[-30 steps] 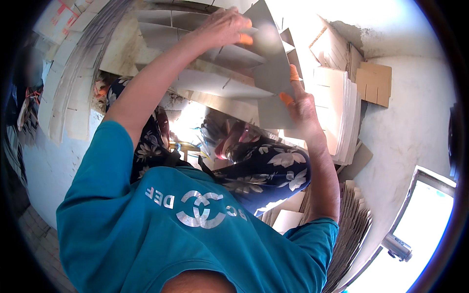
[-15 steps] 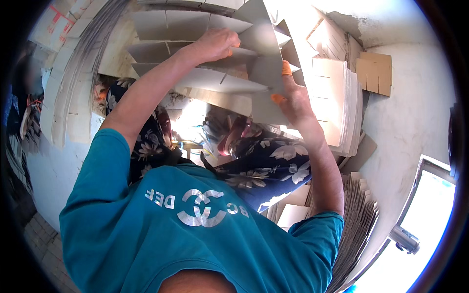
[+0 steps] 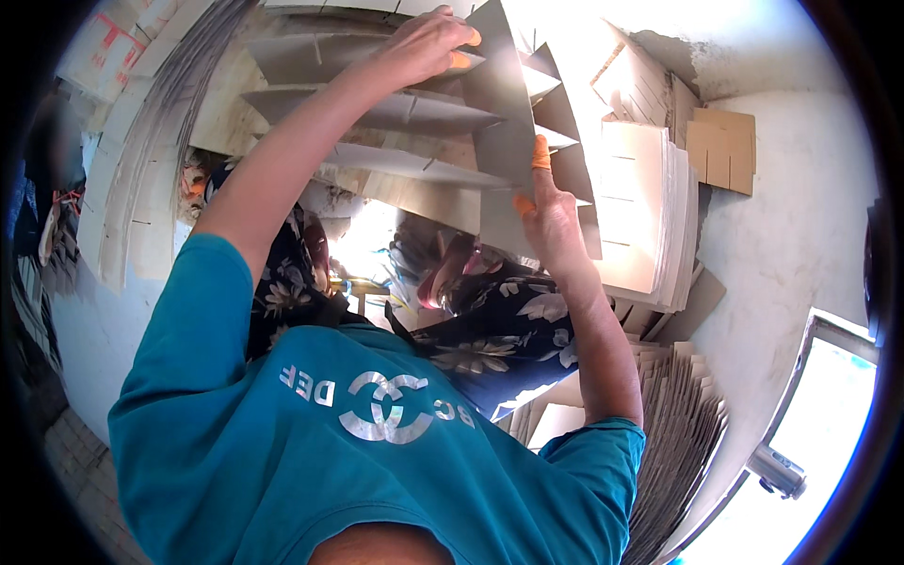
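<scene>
While both hands work at the top of the view, they hold one grey cardboard divider (image 3: 504, 104), an upright strip set across a lattice (image 3: 395, 113) of slotted strips. The left hand (image 3: 424, 47) grips the divider's upper edge: its fingers are curled together over that edge, with two orange finger cots visible at the tips. The right hand (image 3: 551, 212) clamps the divider's lower part, thumb and forefinger pressed on the sheet, each with an orange cot; the remaining fingers are hidden behind the card, so their state cannot be told. The divider's long axis runs from upper left to lower right in the picture, from the left hand down to the right hand, with its flat face toward the camera. At least four horizontal strips of the lattice cross behind it to the left, long axes running roughly left to right and stacked one above another; a further few pointed strip ends show on its right side, though an exact count cannot be told. One stack of pale flat sheets (image 3: 650, 217) stands just right of the right hand. A second, fanned stack of cardboard (image 3: 687, 424) lies lower right, well apart from the hands.
</scene>
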{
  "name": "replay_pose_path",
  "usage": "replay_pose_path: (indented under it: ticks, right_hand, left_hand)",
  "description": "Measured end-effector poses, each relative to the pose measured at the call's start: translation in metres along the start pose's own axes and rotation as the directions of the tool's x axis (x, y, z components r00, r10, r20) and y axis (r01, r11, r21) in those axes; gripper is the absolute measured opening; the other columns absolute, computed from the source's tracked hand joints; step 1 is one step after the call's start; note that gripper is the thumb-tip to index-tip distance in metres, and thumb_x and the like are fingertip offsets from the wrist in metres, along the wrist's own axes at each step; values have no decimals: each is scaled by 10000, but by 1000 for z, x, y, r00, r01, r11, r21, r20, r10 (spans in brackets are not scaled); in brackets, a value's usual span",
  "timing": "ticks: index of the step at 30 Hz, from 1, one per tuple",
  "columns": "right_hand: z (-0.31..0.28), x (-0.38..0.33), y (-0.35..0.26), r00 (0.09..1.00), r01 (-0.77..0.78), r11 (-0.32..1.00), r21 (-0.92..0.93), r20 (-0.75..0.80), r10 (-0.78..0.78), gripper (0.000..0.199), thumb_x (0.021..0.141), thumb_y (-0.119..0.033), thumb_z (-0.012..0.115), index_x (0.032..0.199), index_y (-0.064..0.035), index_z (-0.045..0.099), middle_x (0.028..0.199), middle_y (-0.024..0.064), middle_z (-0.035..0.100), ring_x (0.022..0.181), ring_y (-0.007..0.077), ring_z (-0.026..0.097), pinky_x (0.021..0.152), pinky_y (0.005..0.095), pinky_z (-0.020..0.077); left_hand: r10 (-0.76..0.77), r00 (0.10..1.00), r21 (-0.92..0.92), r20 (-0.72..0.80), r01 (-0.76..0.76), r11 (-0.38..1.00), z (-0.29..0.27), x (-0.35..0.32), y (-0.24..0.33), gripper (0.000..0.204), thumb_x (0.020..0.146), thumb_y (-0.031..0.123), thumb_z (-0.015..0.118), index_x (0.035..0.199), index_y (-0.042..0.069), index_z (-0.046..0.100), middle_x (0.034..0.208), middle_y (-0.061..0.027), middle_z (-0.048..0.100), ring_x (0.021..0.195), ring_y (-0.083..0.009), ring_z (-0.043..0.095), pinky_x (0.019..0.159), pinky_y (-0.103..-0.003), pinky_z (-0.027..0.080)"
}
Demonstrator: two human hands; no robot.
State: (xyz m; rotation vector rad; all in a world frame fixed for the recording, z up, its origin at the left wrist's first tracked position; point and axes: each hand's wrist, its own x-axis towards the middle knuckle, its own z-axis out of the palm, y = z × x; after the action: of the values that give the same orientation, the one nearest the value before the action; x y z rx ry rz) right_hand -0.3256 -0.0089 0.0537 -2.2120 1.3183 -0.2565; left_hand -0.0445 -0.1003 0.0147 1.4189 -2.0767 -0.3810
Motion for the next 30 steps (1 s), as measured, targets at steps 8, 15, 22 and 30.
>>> replay_pose_path:
  ticks: [8,15,22,30]
  right_hand:
    - [2,-6,-3,1000,2,992,-126,-20,-4,825,799,58,551,1480,-154,137,743,243,604,697,385,634,562,446,435]
    - [-10,15,-5,972,77,951,-301,235,-4,767,821,-16,530,1467,-77,122,791,240,624,732,371,638,650,436,495]
    - [-69,-22,106,799,-267,948,-170,-589,120,396,854,-132,648,1223,-34,545,900,110,629,833,225,602,718,324,507]
    - [-57,-103,219,768,-630,419,-654,-605,209,707,716,-374,760,1246,-13,462,1043,168,558,961,337,541,765,416,477]
  left_hand:
    - [105,986,113,130,-120,986,5,13,-10,414,795,-92,534,1154,97,616,952,-156,592,893,-306,550,808,-401,444]
    - [-112,985,228,128,81,970,-3,19,-2,338,863,140,552,1196,107,594,1105,-126,598,1050,-298,551,912,-384,436]
    - [-118,990,136,-73,127,983,-55,-23,28,356,837,196,629,1171,71,615,987,-132,631,976,-272,579,857,-364,436]
    - [-79,978,72,-193,94,993,-66,-97,41,367,760,-1,709,1117,57,646,890,-80,635,800,-220,603,724,-304,483]
